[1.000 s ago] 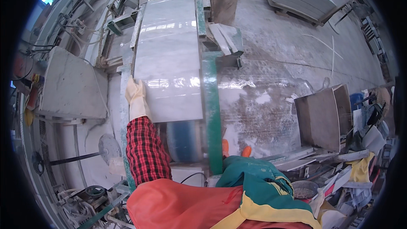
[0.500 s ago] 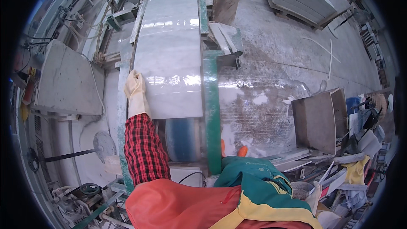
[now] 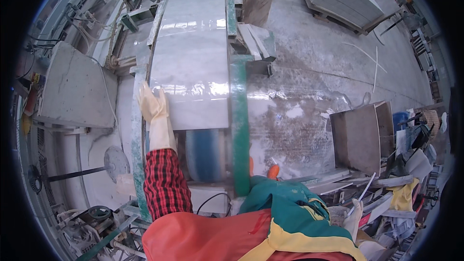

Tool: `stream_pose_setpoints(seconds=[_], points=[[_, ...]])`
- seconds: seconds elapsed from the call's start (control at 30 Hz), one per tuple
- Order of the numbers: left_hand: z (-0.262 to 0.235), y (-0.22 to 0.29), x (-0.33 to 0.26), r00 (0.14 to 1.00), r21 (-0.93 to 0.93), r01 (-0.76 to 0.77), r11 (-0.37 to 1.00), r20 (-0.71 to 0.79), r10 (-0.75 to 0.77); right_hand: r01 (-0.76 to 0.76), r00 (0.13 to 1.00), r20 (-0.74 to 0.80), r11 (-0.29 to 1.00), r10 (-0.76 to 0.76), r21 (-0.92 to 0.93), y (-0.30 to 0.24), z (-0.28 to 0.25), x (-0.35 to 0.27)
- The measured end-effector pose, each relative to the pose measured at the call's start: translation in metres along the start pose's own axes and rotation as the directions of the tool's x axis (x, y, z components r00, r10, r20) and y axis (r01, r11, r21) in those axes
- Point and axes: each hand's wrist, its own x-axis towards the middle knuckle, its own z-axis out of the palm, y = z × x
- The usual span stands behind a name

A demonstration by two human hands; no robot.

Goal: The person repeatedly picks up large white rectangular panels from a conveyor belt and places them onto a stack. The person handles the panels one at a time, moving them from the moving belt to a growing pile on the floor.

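A glossy white slab point(image 3: 193, 67) lies on a conveyor between green side rails. My left hand point(image 3: 155, 106), in a cream rubber glove, is at the slab's left edge, near its close corner. Its fingers are apart, with nothing held. Whether it touches the slab, I cannot tell. At the lower right, my gloved right hand point(image 3: 356, 212) is partly hidden beside my green and yellow apron. Its fingers appear closed on a thin white strip point(image 3: 367, 186) that slants up and right.
A blue roller point(image 3: 205, 154) shows past the slab's near edge. The green rail point(image 3: 239, 130) runs along the right. A brown box-like stand point(image 3: 356, 137) is on the wet floor, near piled scraps. Stacked slabs point(image 3: 340, 0) stand far right, a grey block point(image 3: 77, 87) left.
My left hand's fingers have gone from curled over the slab's edge to spread apart. My right hand and the thin strip have risen slightly in view. The view has shifted a little.
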Motion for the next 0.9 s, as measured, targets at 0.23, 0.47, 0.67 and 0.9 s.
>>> stream_pose_setpoints(seconds=[0.23, 0.47, 0.67, 0.9], points=[[-0.035, -0.014, -0.023, 0.867, -0.020, 0.321, 0.947, 0.408, -0.285, 0.118, 0.987, 0.090, 0.981, -0.133, 0.154, 0.002, 0.029, 0.002], [-0.026, -0.013, 0.008, 0.680, 0.187, 0.451, 0.873, 0.561, -0.472, 0.009, 0.981, 0.192, 0.999, -0.018, 0.043, 0.003, 0.038, -0.010], [-0.022, 0.003, -0.003, 0.767, 0.150, 0.402, 0.903, 0.483, -0.422, -0.003, 0.996, 0.094, 0.999, -0.001, 0.046, 0.014, 0.047, -0.015], [-0.051, 0.056, -0.065, 0.771, -0.368, 0.627, 0.687, 0.165, -0.615, 0.054, 0.959, 0.275, 0.998, -0.060, 0.031, 0.024, 0.024, 0.006]])
